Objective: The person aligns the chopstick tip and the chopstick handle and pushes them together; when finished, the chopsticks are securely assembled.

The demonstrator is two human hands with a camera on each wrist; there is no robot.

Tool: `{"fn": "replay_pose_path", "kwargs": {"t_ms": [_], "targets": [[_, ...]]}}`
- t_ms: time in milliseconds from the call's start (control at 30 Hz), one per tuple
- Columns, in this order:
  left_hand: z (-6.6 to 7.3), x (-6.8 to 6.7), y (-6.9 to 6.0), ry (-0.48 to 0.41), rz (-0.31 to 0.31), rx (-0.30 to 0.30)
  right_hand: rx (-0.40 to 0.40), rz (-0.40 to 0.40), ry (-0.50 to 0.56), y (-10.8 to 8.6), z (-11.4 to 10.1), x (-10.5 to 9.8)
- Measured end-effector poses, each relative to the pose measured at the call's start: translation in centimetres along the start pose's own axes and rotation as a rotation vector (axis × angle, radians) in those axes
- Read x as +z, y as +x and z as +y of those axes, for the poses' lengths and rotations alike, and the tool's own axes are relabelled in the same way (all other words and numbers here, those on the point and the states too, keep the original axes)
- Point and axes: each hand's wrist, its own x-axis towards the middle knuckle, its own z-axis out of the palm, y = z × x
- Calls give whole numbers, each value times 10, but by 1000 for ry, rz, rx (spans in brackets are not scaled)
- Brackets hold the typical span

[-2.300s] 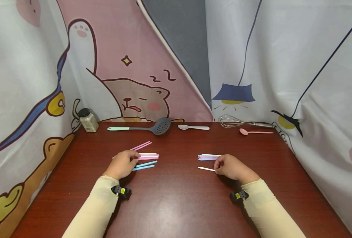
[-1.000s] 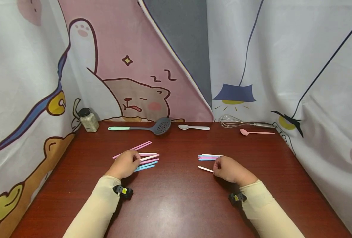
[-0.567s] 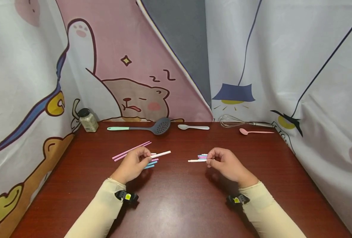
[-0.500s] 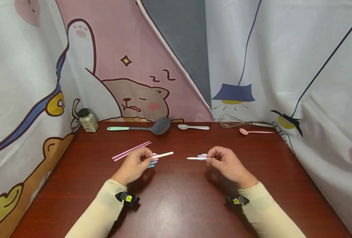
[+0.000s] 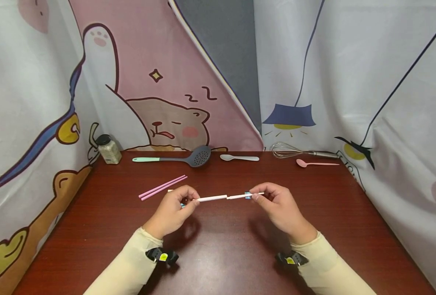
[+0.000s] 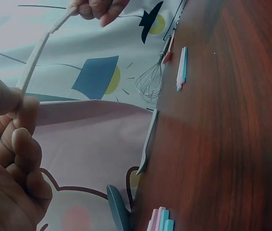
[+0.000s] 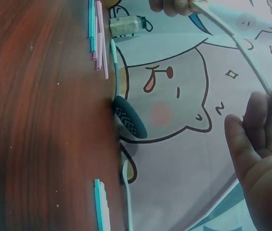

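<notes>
My left hand (image 5: 175, 211) pinches a thicker white stick (image 5: 212, 198) between thumb and fingers, above the table. A thinner white stick (image 5: 237, 196) is pinched by my right hand (image 5: 284, 211), its back end poking out past the fingertips. The two sticks' ends meet between the hands at a slight angle; whether one sits inside the other I cannot tell. Behind the left hand lie pink and blue sticks (image 6: 160, 219), mostly hidden in the head view. Another small bundle of blue, pink and white sticks (image 6: 182, 67) lies behind the right hand.
Two long pink sticks (image 5: 162, 187) lie at the left of the table (image 5: 218, 254). Along the back edge are a jar (image 5: 109, 149), a slotted skimmer (image 5: 199, 156), a white spoon (image 5: 240, 157), a whisk (image 5: 288, 150) and a pink spoon (image 5: 317, 163). Printed cloth hangs behind.
Both hands have lifted white sticks off the table and moved inward. The sticks' ends, apart half a second ago, now meet in the middle.
</notes>
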Motion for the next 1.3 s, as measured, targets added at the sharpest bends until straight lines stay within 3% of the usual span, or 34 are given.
{"fn": "replay_pose_path", "kwargs": {"t_ms": [200, 633, 900, 1300], "targets": [[2, 1, 0, -6, 20, 18, -8, 42, 37, -1, -7, 3], [8, 0, -2, 9, 29, 38, -3, 43, 51, -2, -8, 3], [7, -1, -2, 6, 15, 29, 5, 40, 48, -2, -8, 3], [8, 4, -2, -13, 48, 9, -7, 39, 29, -4, -8, 6]]}}
